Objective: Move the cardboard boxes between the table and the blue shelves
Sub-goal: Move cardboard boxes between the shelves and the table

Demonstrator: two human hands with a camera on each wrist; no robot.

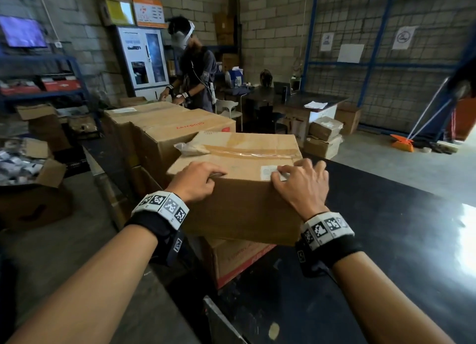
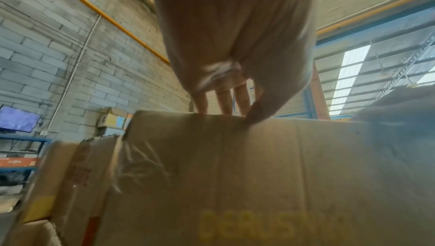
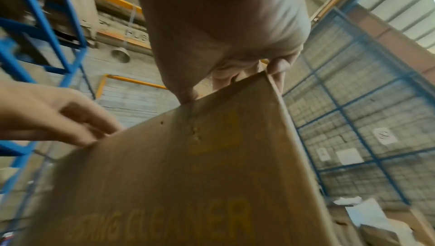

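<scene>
Taped brown cardboard box [image 1: 239,178] sits atop a red-printed carton [image 1: 237,258] on the black table [image 1: 386,240]. My left hand [image 1: 198,181] and right hand [image 1: 301,184] hook curled fingers over its near top edge, long axis crosswise between them.

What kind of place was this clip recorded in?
Most likely a warehouse or stockroom: bare block walls, blue racking with wire mesh, and stacked cardboard boxes on a black table. Both hands, left hand and right hand, hold the nearest box.
</scene>
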